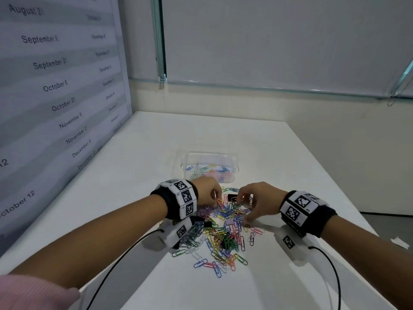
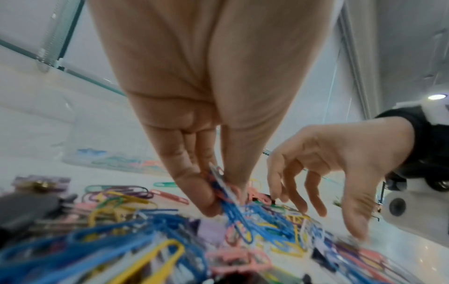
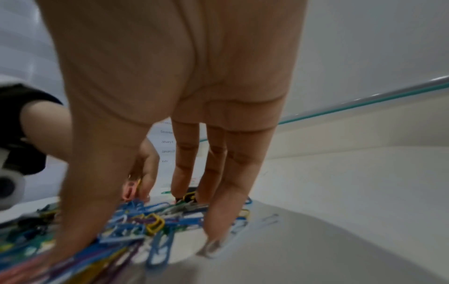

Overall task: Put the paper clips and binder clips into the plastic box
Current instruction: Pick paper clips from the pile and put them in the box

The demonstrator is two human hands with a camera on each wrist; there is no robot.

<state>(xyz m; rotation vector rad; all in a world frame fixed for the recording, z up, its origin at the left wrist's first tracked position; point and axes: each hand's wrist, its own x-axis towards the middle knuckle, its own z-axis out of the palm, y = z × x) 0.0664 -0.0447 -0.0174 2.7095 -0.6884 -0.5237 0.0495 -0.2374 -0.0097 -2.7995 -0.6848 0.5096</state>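
The left hand (image 2: 192,119) pinches a small bunch of paper clips (image 2: 226,194) between thumb and fingers (image 2: 194,184), low over the heap of coloured paper clips (image 1: 223,231) on the white tabletop (image 1: 143,153). The right hand (image 1: 257,203) reaches into the same heap with fingers (image 3: 218,192) spread and slightly bent, tips among the clips beside a black binder clip (image 1: 232,198); they hold nothing that I can make out. The plastic box (image 1: 232,158) stands just beyond the heap, open, with some clips already in its bottom. The main risk is tangling: clips hooked together may trail from the pinched bunch and fall between heap and box, or drag others along. The clear box looks light, so a knock from a wrist band could shove it away. The two hands work close together and could collide. For room, the tabletop is open beyond and to the left of the box, up to the wall chart (image 1: 55,86); its right edge (image 1: 335,191) runs nearer the right wrist, so swept clips could slide off there.
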